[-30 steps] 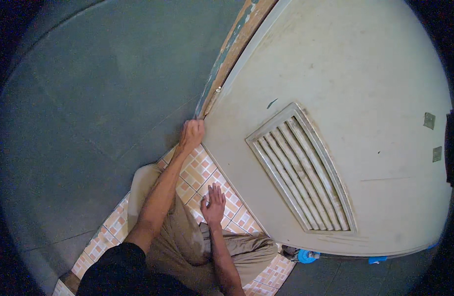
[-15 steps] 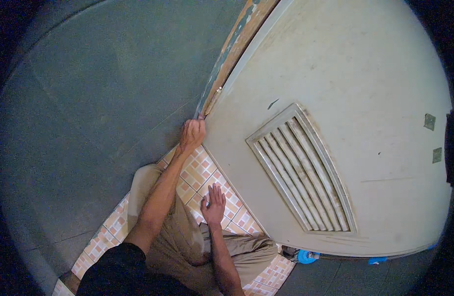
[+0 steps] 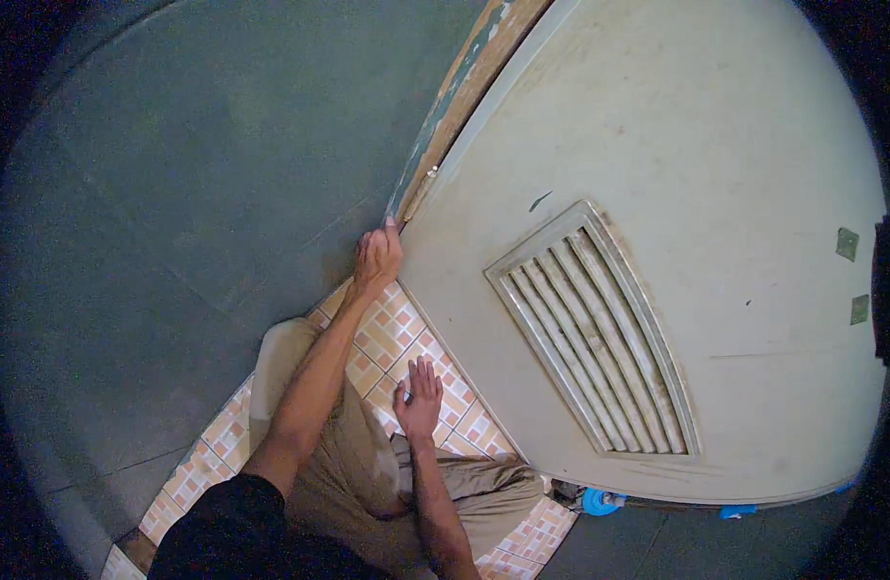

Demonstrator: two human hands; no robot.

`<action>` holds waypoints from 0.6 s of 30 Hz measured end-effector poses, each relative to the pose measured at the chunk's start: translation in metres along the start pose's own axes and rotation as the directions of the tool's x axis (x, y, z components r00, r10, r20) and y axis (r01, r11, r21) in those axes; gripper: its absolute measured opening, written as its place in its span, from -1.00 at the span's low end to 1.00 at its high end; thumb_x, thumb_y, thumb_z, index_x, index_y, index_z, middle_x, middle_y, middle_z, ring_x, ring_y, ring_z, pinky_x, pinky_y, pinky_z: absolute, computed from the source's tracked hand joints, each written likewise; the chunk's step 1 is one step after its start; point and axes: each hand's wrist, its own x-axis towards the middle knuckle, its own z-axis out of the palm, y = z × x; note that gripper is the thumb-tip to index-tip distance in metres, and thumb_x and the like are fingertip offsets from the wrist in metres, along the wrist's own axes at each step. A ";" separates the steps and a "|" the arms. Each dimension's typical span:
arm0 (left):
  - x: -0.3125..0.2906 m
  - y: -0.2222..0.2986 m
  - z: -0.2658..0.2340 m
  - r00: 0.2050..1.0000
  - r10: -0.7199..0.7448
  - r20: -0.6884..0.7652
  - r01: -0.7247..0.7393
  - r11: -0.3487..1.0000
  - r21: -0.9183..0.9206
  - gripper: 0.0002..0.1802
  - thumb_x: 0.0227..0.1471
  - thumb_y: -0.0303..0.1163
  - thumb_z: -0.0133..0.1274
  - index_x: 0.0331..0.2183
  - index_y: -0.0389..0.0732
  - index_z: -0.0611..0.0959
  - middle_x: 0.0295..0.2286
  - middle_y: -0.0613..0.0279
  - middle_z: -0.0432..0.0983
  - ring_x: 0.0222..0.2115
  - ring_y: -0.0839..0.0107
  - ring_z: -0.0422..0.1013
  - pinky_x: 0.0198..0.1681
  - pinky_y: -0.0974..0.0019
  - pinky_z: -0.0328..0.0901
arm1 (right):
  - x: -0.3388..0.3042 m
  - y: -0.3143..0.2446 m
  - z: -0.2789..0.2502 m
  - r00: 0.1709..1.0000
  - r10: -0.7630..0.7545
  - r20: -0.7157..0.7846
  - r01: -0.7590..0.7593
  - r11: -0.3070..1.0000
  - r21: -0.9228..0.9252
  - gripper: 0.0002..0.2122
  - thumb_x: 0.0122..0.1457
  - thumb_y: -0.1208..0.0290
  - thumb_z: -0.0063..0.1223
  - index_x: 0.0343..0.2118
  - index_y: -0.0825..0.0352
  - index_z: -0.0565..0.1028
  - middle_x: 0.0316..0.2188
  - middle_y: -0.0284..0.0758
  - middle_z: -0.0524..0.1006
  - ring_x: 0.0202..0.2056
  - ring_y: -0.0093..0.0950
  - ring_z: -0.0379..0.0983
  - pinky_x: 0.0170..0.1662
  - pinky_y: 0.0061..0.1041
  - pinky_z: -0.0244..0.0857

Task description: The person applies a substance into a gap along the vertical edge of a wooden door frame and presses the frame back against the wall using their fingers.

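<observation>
My left hand [image 3: 377,256] is up at the lower end of a worn wooden door frame [image 3: 461,92] with flaking paint. Its fingers are curled in, and one digit reaches up against the frame beside the door's edge. Whatever it may grip is hidden. Just above it, a metal hinge [image 3: 421,195] sits between the frame and a pale door [image 3: 716,193]. My right hand [image 3: 420,398] hovers or rests over the patterned tile floor [image 3: 373,348], its fingers stretched out and holding nothing; whether it touches the tiles I cannot tell.
A slatted vent [image 3: 600,338] is set into the door, which fills the right side. Dark grey wall tiles [image 3: 194,193] rise on the left. My bent legs [image 3: 358,454] in tan trousers take up the floor below. Blue round object [image 3: 597,502] lies beneath the door's lower edge.
My left hand has shifted slightly, and one digit now points higher along the frame. My right hand stays in nearly the same place.
</observation>
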 end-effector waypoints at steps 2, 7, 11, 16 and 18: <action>-0.001 -0.001 0.003 0.999 -0.043 0.008 0.043 0.999 -0.022 -0.78 0.14 -0.46 -0.14 -0.23 -0.41 0.49 -0.58 0.03 0.41 -0.50 0.08 0.42 -0.43 0.08 0.32 | 0.000 -0.001 -0.002 1.000 0.021 0.022 -0.021 0.999 -0.026 -0.54 0.19 0.28 -0.10 0.16 0.26 0.33 0.27 -0.24 0.22 0.30 -0.22 0.06 0.33 -0.13 -0.15; -0.011 -0.017 0.031 0.991 0.089 -0.101 -0.073 0.985 0.158 -0.77 0.15 -0.47 -0.15 -0.22 -0.43 0.48 -0.54 0.00 0.40 -0.49 0.09 0.42 -0.42 0.07 0.31 | 0.000 -0.002 0.000 1.000 0.011 0.011 -0.011 0.999 -0.033 -0.54 0.19 0.29 -0.09 0.17 0.25 0.33 0.27 -0.25 0.21 0.30 -0.25 0.07 0.33 -0.16 -0.15; -0.011 -0.023 0.045 0.935 0.223 -0.277 -0.143 0.949 0.282 -0.76 0.13 -0.46 -0.13 -0.23 -0.45 0.49 -0.56 -0.03 0.40 -0.49 0.05 0.43 -0.40 0.04 0.32 | 0.001 -0.004 -0.001 1.000 -0.002 -0.007 0.002 1.000 -0.016 -0.54 0.16 0.30 -0.07 0.14 0.28 0.35 0.23 -0.19 0.27 0.29 -0.22 0.08 0.31 -0.13 -0.12; 0.001 -0.008 0.038 0.900 -0.402 0.166 0.435 0.846 -0.308 -0.74 0.15 -0.39 -0.15 -0.45 -0.37 0.52 -0.63 -0.22 0.39 -0.47 -0.10 0.42 -0.38 -0.04 0.30 | 0.000 0.001 -0.004 1.000 0.008 -0.006 -0.008 1.000 -0.026 -0.56 0.16 0.32 -0.07 0.13 0.30 0.37 0.23 -0.18 0.27 0.29 -0.22 0.08 0.30 -0.13 -0.10; -0.003 -0.017 0.032 0.968 -0.247 0.050 0.252 0.938 -0.238 -0.71 0.17 -0.38 -0.17 -0.47 -0.37 0.51 -0.62 -0.25 0.39 -0.46 -0.12 0.41 -0.37 -0.05 0.30 | 0.002 -0.004 -0.003 1.000 -0.006 -0.011 0.005 1.000 -0.018 -0.56 0.16 0.33 -0.07 0.13 0.30 0.38 0.23 -0.18 0.27 0.29 -0.22 0.08 0.30 -0.13 -0.09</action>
